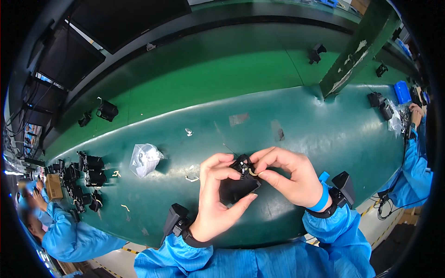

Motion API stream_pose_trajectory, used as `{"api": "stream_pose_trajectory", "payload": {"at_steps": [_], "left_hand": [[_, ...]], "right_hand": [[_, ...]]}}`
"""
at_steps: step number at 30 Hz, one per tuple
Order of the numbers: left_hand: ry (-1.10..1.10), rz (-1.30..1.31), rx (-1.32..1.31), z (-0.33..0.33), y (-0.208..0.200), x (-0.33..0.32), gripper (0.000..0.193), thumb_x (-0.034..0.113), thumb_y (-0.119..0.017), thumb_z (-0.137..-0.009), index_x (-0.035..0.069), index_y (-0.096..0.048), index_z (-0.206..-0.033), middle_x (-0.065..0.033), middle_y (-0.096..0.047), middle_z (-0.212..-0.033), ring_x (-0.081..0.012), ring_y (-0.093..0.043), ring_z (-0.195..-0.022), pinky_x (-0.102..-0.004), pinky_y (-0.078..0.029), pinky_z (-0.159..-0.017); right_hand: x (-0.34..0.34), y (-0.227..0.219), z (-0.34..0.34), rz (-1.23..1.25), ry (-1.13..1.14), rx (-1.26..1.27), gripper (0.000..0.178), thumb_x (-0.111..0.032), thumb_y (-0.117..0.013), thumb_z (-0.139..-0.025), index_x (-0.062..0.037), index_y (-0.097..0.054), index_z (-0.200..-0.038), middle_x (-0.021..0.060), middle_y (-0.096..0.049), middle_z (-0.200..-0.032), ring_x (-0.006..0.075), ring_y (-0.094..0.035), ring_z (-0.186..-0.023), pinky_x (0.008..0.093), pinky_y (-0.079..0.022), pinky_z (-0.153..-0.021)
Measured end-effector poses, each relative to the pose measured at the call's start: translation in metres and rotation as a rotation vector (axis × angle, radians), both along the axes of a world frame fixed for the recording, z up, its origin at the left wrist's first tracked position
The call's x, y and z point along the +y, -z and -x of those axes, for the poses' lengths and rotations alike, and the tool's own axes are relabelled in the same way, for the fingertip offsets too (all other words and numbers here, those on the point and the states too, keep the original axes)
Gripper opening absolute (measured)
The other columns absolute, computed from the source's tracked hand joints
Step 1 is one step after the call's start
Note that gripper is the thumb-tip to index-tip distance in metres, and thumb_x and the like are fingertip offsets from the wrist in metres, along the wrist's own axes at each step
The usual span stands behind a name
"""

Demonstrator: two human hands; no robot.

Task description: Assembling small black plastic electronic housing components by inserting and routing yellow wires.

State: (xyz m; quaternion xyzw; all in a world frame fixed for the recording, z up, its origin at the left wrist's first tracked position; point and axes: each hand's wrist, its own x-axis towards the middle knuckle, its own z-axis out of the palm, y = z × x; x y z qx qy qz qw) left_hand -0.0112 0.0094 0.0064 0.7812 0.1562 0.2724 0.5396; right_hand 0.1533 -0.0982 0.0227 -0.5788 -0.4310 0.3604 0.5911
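Note:
Just above the near edge of the green table, a black plastic device (237, 189) with a boxy lower body sits between my hands. My left hand (213, 199) steadies it from the left, fingers curled at its top and thumb near its lower right side. Thumb and index finger of my right hand (292, 178) pinch a short yellowish cable (252, 173) at the device's upper right. A thin dark wire rises from its top. The fingertips partly hide where the cable meets the device.
A clear plastic bag (145, 160) of small parts lies left of my hands, near loose white cable pieces (191, 179). Several black devices (95, 178) cluster farther left. A green post (357, 51) stands at the back right. Co-workers in blue sleeves (410, 162) sit at both sides.

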Motion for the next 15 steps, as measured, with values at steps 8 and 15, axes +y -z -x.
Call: {"api": "stream_pose_trajectory", "payload": {"at_steps": [8, 15], "left_hand": [[0.095, 0.515, -0.127, 0.001, 0.001, 0.002, 0.056, 0.0, -0.08, -0.07, 0.009, -0.045, -0.113, -0.0115, -0.036, -0.135, -0.0201, -0.046, -0.12, -0.0359, -0.04, -0.102], [0.125, 0.468, -0.108, 0.001, 0.002, 0.006, 0.056, -0.004, -0.078, -0.07, 0.01, -0.046, -0.114, -0.0122, -0.035, -0.135, -0.0203, -0.044, -0.122, -0.0359, -0.04, -0.102]], "right_hand": [[0.011, 0.001, 0.0, -0.245, 0.259, -0.829, 0.023, 0.002, -0.071, -0.066, -0.0055, -0.065, -0.087, 0.0072, -0.066, -0.099, 0.0245, -0.067, -0.075, 0.0324, -0.053, -0.059], [0.003, -0.004, -0.004, -0.25, 0.091, -0.648, 0.031, 0.0, -0.072, -0.069, -0.0052, -0.061, -0.098, 0.0137, -0.06, -0.114, 0.0314, -0.062, -0.099, 0.0376, -0.051, -0.082]]}}
